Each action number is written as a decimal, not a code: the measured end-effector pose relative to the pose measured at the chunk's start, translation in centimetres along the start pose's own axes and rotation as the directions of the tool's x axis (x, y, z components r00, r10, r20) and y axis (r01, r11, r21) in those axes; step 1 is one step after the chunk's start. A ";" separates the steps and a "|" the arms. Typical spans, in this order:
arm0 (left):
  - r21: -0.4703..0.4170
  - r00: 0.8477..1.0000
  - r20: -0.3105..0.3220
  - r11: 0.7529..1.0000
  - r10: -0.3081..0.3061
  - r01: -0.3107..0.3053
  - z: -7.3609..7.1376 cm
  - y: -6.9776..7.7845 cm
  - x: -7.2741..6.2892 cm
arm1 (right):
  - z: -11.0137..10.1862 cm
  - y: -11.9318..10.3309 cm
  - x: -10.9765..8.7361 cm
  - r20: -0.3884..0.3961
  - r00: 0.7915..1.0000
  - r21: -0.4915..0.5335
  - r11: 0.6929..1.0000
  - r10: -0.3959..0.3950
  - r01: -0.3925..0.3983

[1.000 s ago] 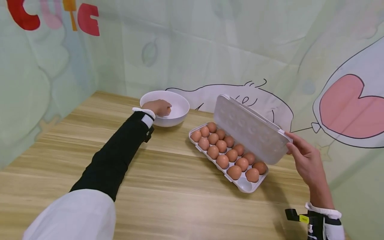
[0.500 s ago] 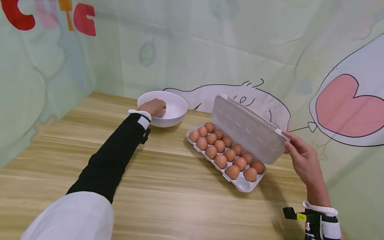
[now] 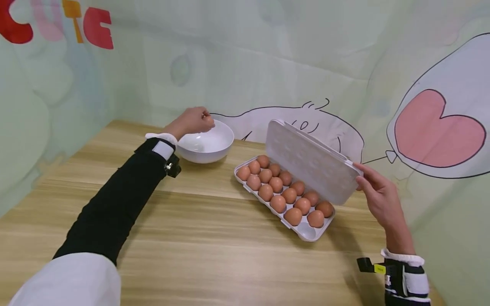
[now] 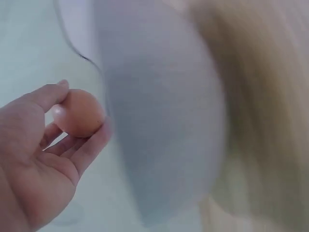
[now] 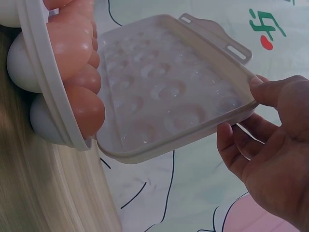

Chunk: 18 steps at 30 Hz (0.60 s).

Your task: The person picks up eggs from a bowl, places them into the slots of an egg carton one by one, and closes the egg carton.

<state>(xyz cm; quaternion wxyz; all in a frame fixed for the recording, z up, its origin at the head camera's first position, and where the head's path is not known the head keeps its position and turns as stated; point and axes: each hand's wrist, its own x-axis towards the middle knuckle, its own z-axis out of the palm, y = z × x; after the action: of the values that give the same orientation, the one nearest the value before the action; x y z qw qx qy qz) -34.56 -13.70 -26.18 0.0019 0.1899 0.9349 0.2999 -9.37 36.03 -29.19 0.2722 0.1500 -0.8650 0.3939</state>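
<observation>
My left hand [image 3: 191,121] is raised at the rim of a white bowl [image 3: 208,155], with a brown egg [image 4: 79,115] pinched between thumb and fingertips. In the left wrist view the bowl's side is a grey blur beside the egg. At the right, my right hand [image 3: 383,199] grips the near corner of the lid [image 5: 154,87] of a white egg box, thumb on one side and fingers on the other. The lid stands tilted up on its hinge. Rows of brown eggs [image 3: 277,204] fill the box's tray [image 3: 317,233], except for one bare hollow at the near corner.
Both bowl and box stand on a wood-grain table [image 3: 206,255]. A printed cloth [image 3: 229,63] hangs behind and at both sides, close to the bowl and the lid. Wood surface shows in front of the box.
My left hand has risen from inside the bowl to above its rim, bringing the egg up with it. The right hand keeps its grip on the lid. The head view has shifted slightly.
</observation>
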 end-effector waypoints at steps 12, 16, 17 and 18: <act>-0.187 0.990 -0.053 0.973 0.131 -0.139 -3.3 7.3 -2.6 | 0.9 -0.2 1.2 0.005 1.000 0.008 1.000 -0.006 0.006; -0.261 0.978 -0.023 0.943 0.205 -0.204 -3.0 10.5 -4.2 | 1.5 -0.4 1.8 0.010 1.000 0.034 0.999 -0.016 0.015; -0.272 0.974 -0.018 0.936 0.226 -0.223 -2.9 11.4 -4.7 | 1.6 -0.5 1.8 0.012 1.000 0.043 0.999 -0.017 0.016; -0.277 0.968 -0.015 0.929 0.251 -0.245 -2.6 12.2 -5.2 | 1.7 -0.5 1.9 0.014 1.000 0.051 0.999 -0.019 0.018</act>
<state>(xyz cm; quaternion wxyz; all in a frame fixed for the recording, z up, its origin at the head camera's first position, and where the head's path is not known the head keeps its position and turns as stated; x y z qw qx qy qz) -25.76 -7.90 -17.77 0.0002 0.3074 0.8522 0.4233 -11.26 34.32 -28.67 0.2655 0.1678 -0.8552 0.4123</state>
